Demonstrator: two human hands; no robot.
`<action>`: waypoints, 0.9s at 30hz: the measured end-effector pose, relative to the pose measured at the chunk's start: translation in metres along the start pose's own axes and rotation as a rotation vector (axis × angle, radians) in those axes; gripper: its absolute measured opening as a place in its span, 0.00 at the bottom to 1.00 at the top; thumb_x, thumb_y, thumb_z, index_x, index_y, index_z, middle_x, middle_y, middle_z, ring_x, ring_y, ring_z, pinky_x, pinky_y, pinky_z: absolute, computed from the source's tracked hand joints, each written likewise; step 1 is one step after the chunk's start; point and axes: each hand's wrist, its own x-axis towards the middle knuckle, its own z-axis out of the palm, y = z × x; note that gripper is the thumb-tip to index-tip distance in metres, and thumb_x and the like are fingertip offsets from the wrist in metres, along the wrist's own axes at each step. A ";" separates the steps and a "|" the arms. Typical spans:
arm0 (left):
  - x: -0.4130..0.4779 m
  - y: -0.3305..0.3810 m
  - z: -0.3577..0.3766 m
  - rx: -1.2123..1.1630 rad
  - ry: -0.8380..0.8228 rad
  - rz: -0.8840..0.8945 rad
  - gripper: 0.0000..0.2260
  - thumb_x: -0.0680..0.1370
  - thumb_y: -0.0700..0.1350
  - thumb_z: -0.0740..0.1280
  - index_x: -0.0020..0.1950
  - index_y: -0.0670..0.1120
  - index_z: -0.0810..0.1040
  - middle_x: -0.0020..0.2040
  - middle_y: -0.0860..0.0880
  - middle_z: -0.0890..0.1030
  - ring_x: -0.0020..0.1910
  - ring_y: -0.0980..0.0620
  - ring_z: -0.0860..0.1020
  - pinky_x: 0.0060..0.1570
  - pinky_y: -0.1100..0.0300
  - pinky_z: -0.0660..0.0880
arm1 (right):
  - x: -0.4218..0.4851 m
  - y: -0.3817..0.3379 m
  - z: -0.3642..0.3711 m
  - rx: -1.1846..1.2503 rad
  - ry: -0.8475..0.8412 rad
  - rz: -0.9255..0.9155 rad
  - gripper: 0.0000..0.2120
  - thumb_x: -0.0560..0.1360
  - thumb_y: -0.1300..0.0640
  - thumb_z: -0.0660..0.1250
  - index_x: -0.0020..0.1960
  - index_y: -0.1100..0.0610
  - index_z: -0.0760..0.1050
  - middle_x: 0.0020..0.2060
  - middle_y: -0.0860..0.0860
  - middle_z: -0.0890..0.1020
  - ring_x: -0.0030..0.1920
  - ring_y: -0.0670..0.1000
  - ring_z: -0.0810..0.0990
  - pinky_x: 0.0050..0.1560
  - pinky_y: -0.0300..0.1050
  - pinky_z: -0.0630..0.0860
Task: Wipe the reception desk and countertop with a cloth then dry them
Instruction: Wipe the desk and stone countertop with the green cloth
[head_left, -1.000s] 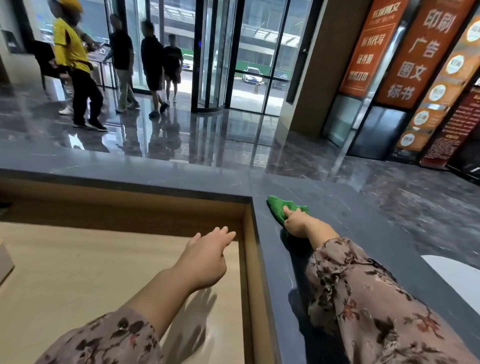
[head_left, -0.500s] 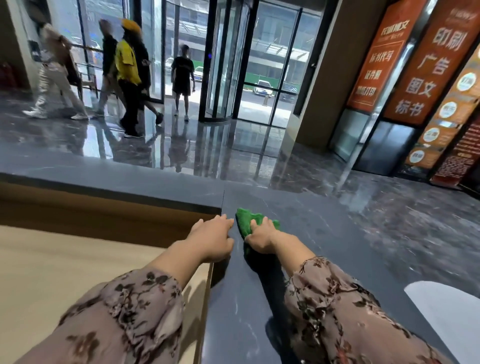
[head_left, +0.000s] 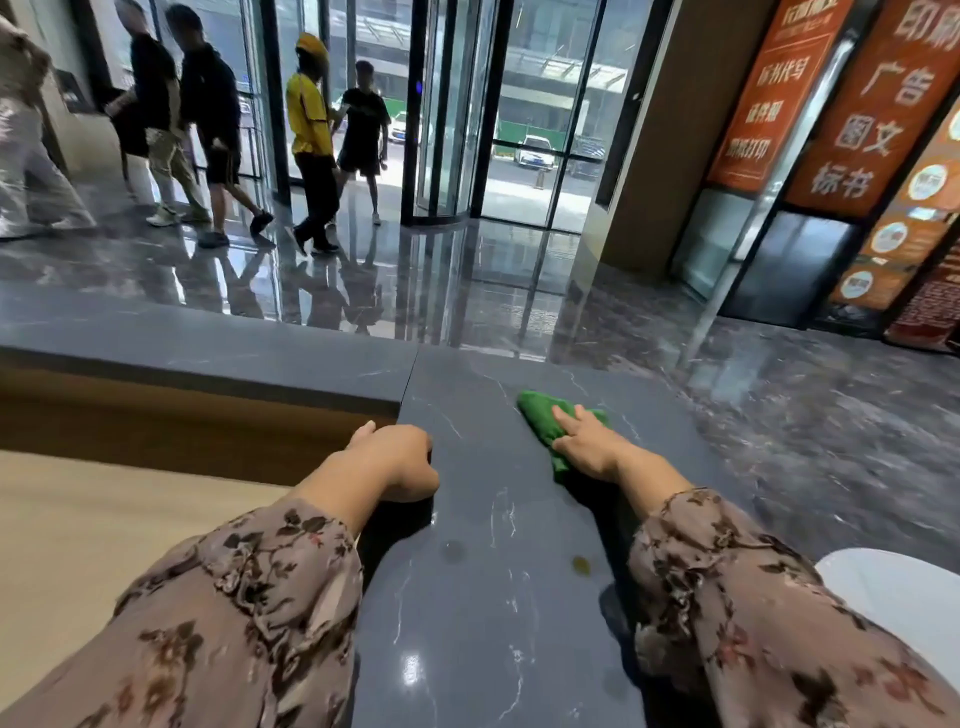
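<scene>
On countertop (head_left: 483, 597), right hand (head_left: 584, 441) flat on cloth (head_left: 537, 410), left hand (head_left: 397, 457) gripping edge, 广告 banner (head_left: 878, 104)

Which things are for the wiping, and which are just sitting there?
For the job: green cloth, right hand pressing it, dark stone countertop, wooden desk.
Just there: white object at the right edge, orange banners, revolving door.
</scene>
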 end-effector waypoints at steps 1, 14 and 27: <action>-0.001 0.000 0.000 -0.001 0.002 0.005 0.22 0.75 0.47 0.62 0.70 0.48 0.71 0.68 0.48 0.74 0.70 0.45 0.68 0.75 0.46 0.48 | 0.002 0.017 -0.004 -0.007 0.017 0.057 0.31 0.81 0.54 0.55 0.79 0.55 0.45 0.77 0.62 0.43 0.77 0.59 0.43 0.76 0.50 0.46; -0.005 -0.008 -0.002 0.047 -0.009 0.071 0.23 0.78 0.50 0.61 0.73 0.48 0.67 0.74 0.48 0.67 0.73 0.47 0.64 0.75 0.47 0.45 | 0.025 -0.062 0.023 0.025 0.226 0.334 0.30 0.78 0.52 0.53 0.77 0.54 0.50 0.76 0.63 0.49 0.75 0.63 0.50 0.74 0.56 0.49; -0.002 -0.009 -0.005 0.173 -0.056 0.061 0.40 0.73 0.70 0.60 0.78 0.52 0.55 0.79 0.52 0.55 0.78 0.52 0.54 0.75 0.47 0.44 | 0.042 -0.042 0.000 -0.037 0.013 -0.231 0.26 0.83 0.49 0.49 0.79 0.52 0.47 0.78 0.57 0.47 0.78 0.55 0.46 0.75 0.48 0.47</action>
